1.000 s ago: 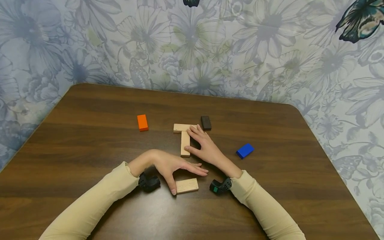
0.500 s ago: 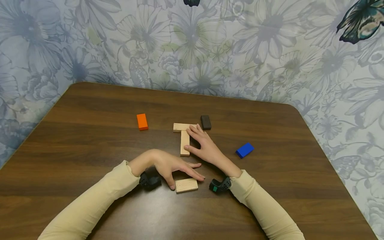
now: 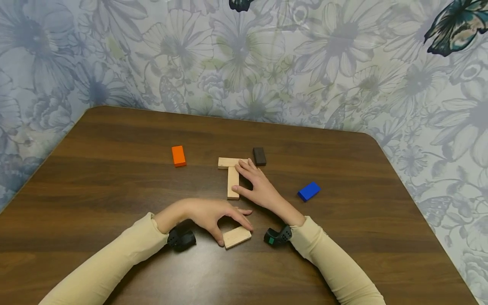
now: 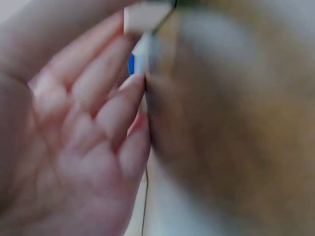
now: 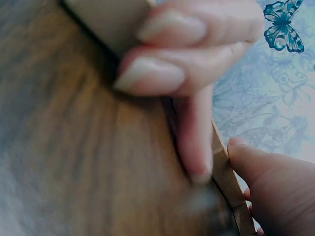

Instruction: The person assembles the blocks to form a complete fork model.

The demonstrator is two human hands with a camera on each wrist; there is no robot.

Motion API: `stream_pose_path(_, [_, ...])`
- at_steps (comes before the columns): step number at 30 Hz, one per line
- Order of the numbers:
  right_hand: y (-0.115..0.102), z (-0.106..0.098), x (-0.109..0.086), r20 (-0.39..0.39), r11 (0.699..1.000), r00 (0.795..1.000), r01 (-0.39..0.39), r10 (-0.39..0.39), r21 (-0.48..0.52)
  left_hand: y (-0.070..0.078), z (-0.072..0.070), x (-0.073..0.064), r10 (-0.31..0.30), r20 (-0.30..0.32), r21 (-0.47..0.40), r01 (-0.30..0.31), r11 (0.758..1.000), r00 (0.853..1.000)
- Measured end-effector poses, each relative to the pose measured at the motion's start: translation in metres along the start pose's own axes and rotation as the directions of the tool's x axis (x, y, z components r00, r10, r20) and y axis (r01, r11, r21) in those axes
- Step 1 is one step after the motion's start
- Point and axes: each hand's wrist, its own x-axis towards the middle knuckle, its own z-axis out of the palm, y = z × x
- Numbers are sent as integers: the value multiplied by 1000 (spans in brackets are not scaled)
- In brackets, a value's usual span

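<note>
A plain wooden block [image 3: 237, 237] lies near the front of the group, turned at a slant. My left hand [image 3: 209, 214] pinches it by its ends, thumb at the left and a finger at the right. In the left wrist view one end of that block [image 4: 147, 17] shows at the top, by the fingers. Farther back, a crosswise wooden block [image 3: 226, 163] and a lengthwise wooden block [image 3: 233, 182] meet in a T shape. My right hand [image 3: 263, 190] rests on them: fingertips at the crosswise block's right end, thumb on the lengthwise one.
On the brown table [image 3: 114, 178] lie an orange block [image 3: 178, 156] at the back left, a black block [image 3: 259, 156] just right of the T, and a blue block [image 3: 309, 192] to the right. A flowered wall [image 3: 259, 63] stands behind the table.
My left fingers have closed in on the front wooden block, and its right end has swung slightly away from me. The right hand stays at the T.
</note>
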Motion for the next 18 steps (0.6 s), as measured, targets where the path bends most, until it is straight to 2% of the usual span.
stream_pose_path(3, [-1, -1, 1, 3, 1000, 1000, -11, 11, 9, 1, 2, -6, -47, -82, 4, 48, 999, 996])
stream_pose_path(9, [0, -2, 2, 1, 1000, 1000, -9, 9, 7, 4, 3, -11, -61, -190, 74, 76, 994, 980])
stream_pose_path(12, [-1, -2, 2, 2, 1000, 1000, -5, 5, 9, 3, 4, -13, -69, -239, 71, 88, 994, 969])
stream_pose_path(15, [0, -1, 2, -3, 1000, 1000, -5, 5, 11, 3, 6, -16, -99, -301, 11, 107, 994, 948])
stream_pose_path(18, [-1, -1, 1, -8, 1000, 1000, -7, 7, 13, 2, 9, -19, -134, -377, -84, 110, 990, 916])
